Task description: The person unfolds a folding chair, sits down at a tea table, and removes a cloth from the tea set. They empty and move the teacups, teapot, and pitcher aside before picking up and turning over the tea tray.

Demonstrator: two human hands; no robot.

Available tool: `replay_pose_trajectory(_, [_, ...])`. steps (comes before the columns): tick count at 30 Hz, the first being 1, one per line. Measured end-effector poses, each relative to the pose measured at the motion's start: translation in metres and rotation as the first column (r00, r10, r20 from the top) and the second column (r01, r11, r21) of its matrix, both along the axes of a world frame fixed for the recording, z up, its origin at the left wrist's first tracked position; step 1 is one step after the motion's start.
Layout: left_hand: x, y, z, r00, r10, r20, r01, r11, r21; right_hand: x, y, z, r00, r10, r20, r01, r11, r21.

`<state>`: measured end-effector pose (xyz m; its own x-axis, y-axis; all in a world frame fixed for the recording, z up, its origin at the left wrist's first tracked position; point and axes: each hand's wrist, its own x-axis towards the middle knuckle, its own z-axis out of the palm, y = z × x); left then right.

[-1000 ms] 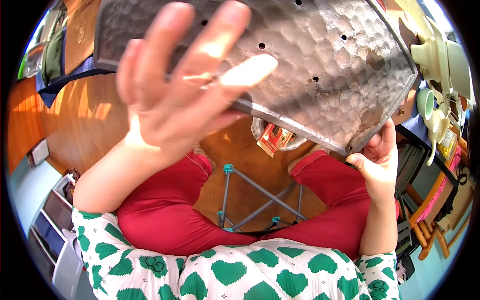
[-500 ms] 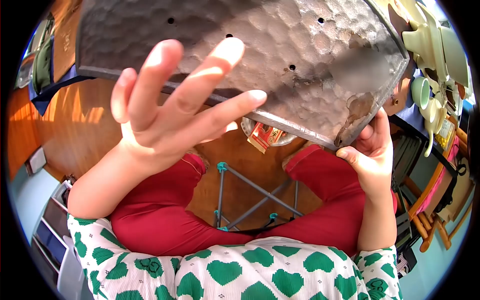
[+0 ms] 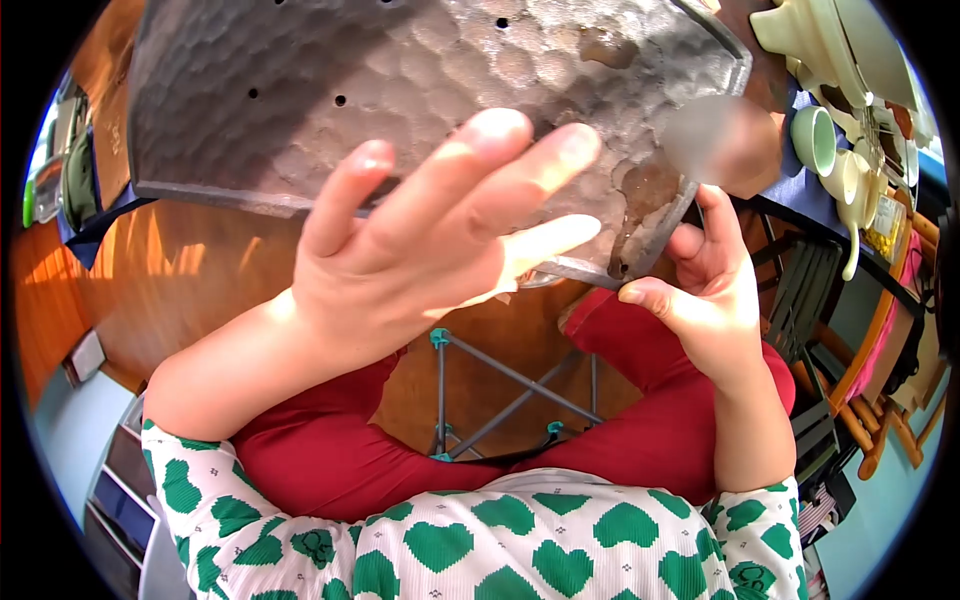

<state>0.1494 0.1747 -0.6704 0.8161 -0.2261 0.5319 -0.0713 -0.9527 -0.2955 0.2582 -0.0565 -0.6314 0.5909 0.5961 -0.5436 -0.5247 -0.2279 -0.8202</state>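
A large dark plate [image 3: 420, 60] with a dimpled, hammered-looking surface, several small holes and a raised rim fills the upper view. Brown worn or wet patches mark its right end. My right hand [image 3: 705, 290] pinches its lower right corner, thumb on the near edge and fingers behind. Over the lower part of the plate, my left hand [image 3: 430, 220] is open with fingers spread, holding nothing. Its fingertips overlap the dimpled surface in this view.
A folding frame with grey rods [image 3: 520, 375] and teal joints stands between my knees on the wooden floor [image 3: 220, 270]. At right, a blue-covered table bears a green cup [image 3: 813, 140] and pale dishes [image 3: 850, 50], beside a wooden chair [image 3: 880, 340]. A round dish behind the plate is mostly hidden.
The plate has shifted left and tilted, with my right hand moving left along with its corner. My left hand has moved right and slightly down, still spread, now covering the red packet below.
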Motion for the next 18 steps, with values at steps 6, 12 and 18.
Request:
replay_pose_trajectory(6, [-0.024,0.035,0.033,0.966,0.006,-0.26,-0.017,0.999,-0.043,0.002,-0.002,0.0,0.999,0.041,0.012,-0.041,0.999,-0.003])
replay_pose_trajectory(12, [-0.018,0.026,0.036,0.963,-0.011,-0.27,0.007,1.0,-0.014,0.002,0.001,0.003,0.999,0.018,-0.039,-0.018,1.0,0.005])
replay_pose_trajectory(18, [0.0,-0.007,0.007,0.995,-0.042,-0.093,0.041,0.999,-0.02,0.0,0.001,0.002,0.999,-0.004,-0.051,0.004,1.0,0.007])
